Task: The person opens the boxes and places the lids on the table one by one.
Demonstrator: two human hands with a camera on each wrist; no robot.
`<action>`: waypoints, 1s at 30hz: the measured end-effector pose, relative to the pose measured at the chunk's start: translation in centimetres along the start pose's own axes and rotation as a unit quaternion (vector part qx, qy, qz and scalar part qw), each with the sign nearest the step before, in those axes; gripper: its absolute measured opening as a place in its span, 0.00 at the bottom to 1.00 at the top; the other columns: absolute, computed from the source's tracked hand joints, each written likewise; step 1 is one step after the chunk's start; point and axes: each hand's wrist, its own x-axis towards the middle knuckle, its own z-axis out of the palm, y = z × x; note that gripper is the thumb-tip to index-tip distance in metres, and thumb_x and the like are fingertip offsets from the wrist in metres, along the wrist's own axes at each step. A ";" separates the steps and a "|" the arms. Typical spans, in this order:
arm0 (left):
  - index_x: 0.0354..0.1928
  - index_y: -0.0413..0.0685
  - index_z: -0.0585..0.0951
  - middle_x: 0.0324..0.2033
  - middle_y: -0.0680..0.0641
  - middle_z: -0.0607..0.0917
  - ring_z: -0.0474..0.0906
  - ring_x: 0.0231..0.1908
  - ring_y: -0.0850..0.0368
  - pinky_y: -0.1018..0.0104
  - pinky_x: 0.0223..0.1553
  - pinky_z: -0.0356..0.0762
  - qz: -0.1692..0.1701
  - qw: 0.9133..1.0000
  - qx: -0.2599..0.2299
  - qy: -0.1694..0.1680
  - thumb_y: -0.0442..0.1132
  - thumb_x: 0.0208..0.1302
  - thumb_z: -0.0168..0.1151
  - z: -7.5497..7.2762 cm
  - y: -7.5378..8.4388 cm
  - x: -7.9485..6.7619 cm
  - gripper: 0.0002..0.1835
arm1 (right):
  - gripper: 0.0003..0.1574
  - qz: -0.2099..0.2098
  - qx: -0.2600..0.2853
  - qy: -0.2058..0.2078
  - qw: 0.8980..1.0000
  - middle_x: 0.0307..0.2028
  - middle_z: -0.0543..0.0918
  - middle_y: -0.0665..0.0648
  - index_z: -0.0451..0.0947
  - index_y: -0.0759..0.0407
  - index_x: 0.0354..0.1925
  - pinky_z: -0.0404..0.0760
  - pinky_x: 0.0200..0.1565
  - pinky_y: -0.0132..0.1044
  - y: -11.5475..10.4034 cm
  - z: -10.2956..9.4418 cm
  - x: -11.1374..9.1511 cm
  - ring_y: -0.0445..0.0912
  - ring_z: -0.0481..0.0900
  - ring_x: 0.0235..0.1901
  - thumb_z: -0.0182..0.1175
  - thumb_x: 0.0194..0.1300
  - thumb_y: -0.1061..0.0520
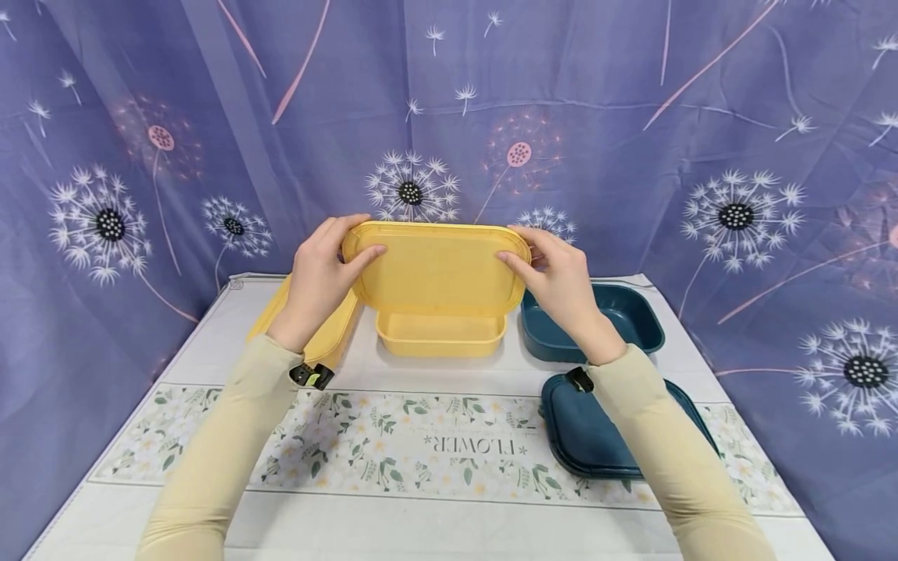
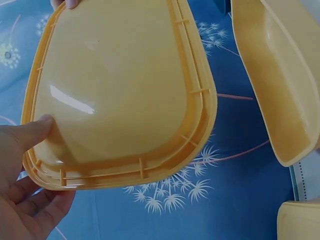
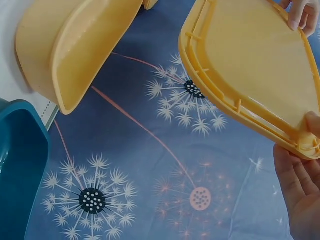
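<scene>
Left hand [image 2: 14,202] grips yellow lid [image 2: 120,90] near a corner, thumb on ribbed side, fingers behind. Part of right hand [image 2: 71,3] at lid's far end. Yellow box [image 2: 280,75] upper right, apart from lid. Blue dandelion curtain [image 2: 250,192] behind.

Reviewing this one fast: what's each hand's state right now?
Left hand: holding the raised yellow lid by its left end.
Right hand: holding the same lid by its right end.
</scene>
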 end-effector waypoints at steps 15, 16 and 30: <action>0.57 0.46 0.84 0.34 0.48 0.80 0.64 0.26 0.54 0.63 0.28 0.62 -0.031 0.998 -0.014 -0.060 0.50 0.62 0.72 -0.3 0.8 -0.9 0.24 | 0.25 0.049 0.003 -0.027 0.998 0.41 0.84 0.56 0.83 0.55 0.58 0.81 0.31 0.32 -0.1 -0.8 -1.0 0.45 0.83 0.28 0.72 0.63 0.51; 0.57 0.46 0.84 0.34 0.48 0.79 0.64 0.26 0.54 0.62 0.28 0.62 -0.036 0.997 -0.015 -0.068 0.50 0.62 0.72 -0.3 0.8 -1.0 0.24 | 0.26 0.051 0.004 -0.030 0.998 0.40 0.84 0.56 0.83 0.54 0.58 0.81 0.30 0.32 0.0 -0.7 -1.2 0.45 0.83 0.28 0.72 0.63 0.51; 0.53 0.45 0.84 0.29 0.48 0.76 0.67 0.28 0.54 0.62 0.30 0.65 -0.097 0.980 -0.040 -0.171 0.52 0.64 0.71 1.0 0.0 -3.4 0.22 | 0.28 0.105 0.034 -0.103 0.989 0.40 0.84 0.56 0.79 0.54 0.62 0.84 0.31 0.37 1.0 0.0 -4.6 0.45 0.85 0.30 0.70 0.65 0.51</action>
